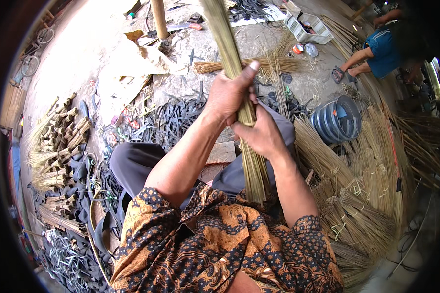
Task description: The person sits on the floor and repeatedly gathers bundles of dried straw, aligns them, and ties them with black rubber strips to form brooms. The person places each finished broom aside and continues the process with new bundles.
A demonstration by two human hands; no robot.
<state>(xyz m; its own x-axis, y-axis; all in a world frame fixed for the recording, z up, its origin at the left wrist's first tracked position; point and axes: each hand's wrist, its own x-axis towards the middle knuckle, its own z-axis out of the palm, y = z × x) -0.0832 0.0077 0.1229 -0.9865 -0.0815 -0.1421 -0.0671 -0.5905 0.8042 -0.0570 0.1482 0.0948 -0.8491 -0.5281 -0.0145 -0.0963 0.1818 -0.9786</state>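
I hold a long bundle of thin yellow-green broom sticks [230, 49] upright in front of my chest; its lower end reaches my lap. My left hand [230, 93] wraps around the bundle higher up, thumb pointing up along it. My right hand [260, 134] grips the same bundle just below, fingers closed round it. I sit on the ground in grey trousers and a brown patterned shirt.
Piles of loose stick bundles [371, 195] lie at my right beside a grey-blue bucket [338, 119]. Tied short brooms [58, 141] and dark strips [171, 122] lie at my left. A white basket [309, 27] and another seated person [381, 49] are at the far right.
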